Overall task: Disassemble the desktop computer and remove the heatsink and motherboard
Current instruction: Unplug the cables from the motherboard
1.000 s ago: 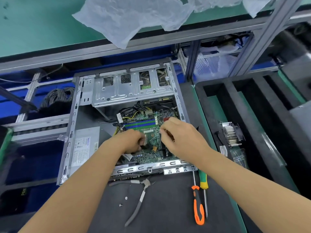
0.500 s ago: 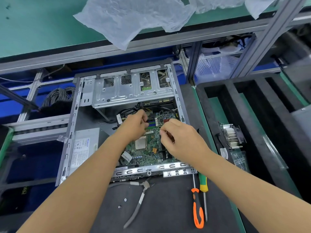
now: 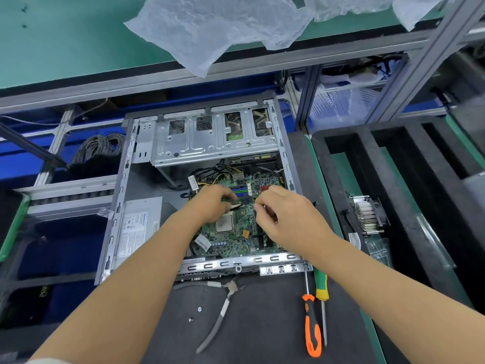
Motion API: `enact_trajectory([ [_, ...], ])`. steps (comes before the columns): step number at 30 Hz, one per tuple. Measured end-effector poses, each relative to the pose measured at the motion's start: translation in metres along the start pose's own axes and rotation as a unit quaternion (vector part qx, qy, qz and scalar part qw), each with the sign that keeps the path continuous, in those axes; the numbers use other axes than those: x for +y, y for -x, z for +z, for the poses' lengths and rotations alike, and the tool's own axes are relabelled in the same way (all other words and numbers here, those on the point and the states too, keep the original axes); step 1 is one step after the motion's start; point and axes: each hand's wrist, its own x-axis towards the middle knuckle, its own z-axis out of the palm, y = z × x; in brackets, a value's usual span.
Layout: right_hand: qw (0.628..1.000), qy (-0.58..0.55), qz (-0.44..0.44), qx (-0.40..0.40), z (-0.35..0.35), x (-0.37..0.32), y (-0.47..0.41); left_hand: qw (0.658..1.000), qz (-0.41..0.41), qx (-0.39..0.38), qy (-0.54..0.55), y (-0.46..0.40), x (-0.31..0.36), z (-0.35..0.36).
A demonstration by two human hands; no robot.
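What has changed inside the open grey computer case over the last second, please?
The left hand moved away from the person, off the square silver processor, which now shows, to the memory slots at the green motherboard's far end. The right hand stayed curled over the board. Pliers and screwdrivers did not move.

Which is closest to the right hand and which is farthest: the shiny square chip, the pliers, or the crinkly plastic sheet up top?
From the right hand, in the head view:
1. Square chip, on the motherboard, just left of the hand.
2. Pliers, on the dark mat in front of the case, below and left.
3. Plastic sheet, on the green shelf above, farthest.
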Motion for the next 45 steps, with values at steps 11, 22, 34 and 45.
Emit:
enact_trajectory([
  [11, 0.999, 0.039, -0.029, -0.015, 0.0, 0.0, 0.0, 0.988, 0.076, 0.125, -0.046, 0.072, -0.008, -0.035],
  [22, 0.982, 0.148, -0.044, -0.112, 0.014, -0.001, -0.01, 0.925, -0.021, 0.375, -0.05, 0.103, -0.058, -0.029],
  [34, 0.862, -0.139, 0.263, -0.412, 0.109, -0.032, -0.064, 0.919, -0.034, 0.387, -0.061, 0.092, -0.064, -0.025],
  [45, 0.75, -0.21, 0.386, -0.495, 0.12, -0.042, -0.076, 0.917, -0.035, 0.391, -0.074, 0.088, -0.067, -0.022],
])
